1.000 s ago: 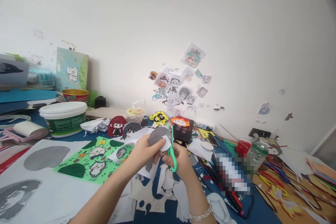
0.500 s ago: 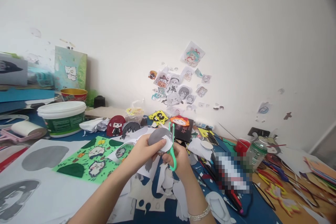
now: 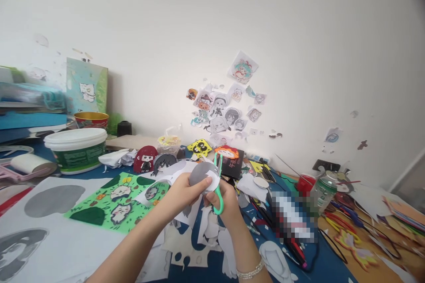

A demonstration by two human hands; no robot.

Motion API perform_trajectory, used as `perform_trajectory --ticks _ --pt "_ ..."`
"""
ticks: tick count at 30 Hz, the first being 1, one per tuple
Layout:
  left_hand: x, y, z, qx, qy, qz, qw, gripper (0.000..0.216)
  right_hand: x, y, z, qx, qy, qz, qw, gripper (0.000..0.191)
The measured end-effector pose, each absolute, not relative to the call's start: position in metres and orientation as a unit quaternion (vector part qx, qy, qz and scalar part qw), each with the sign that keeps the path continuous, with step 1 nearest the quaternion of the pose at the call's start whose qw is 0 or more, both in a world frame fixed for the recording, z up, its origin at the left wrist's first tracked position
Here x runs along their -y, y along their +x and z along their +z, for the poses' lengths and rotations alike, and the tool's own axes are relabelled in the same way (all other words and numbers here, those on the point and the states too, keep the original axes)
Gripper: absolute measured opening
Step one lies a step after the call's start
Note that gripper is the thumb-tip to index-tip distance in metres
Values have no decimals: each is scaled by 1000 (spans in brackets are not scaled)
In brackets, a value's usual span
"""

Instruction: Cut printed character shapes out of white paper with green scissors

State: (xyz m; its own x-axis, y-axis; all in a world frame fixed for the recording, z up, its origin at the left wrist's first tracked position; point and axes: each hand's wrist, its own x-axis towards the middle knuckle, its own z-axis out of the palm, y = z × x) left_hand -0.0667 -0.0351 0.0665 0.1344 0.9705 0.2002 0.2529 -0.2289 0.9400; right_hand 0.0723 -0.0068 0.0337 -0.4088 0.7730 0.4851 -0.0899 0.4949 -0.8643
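My left hand [image 3: 181, 194] pinches a grey paper cut-out with a white rim [image 3: 202, 174], held up above the cluttered table. My right hand [image 3: 228, 200] grips green-handled scissors [image 3: 217, 185], whose blades point upward and stand slightly apart at the cut-out's right edge. The two hands almost touch. A silver bracelet [image 3: 250, 269] sits on my right wrist. Paper offcuts [image 3: 206, 234] lie on the blue table surface just under the hands.
A green sheet with cartoon figures [image 3: 114, 199] and white sheets with grey shapes [image 3: 49, 203] lie at left. Behind them stand a white tub [image 3: 76, 148] and a red bowl [image 3: 91, 119]. Pens, a bottle [image 3: 323, 194] and coloured scraps crowd the right. Stickers [image 3: 226, 110] cover the wall.
The scissor blades have opened a little and reach higher along the cut-out's edge. My left hand has turned the cut-out slightly. The view has drifted a little.
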Motion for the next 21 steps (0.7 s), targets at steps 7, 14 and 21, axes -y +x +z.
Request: perform_trajectory --ticks 7,14,21 --pt "38 -64 73 -449 654 512 331 45 5 73 33 709 -241 432 503 46" --pt "41 -64 73 -416 662 490 386 39 3 73 29 687 -226 460 515 52" --pt "40 -65 72 -425 660 475 399 42 3 74 30 686 -231 461 513 57"
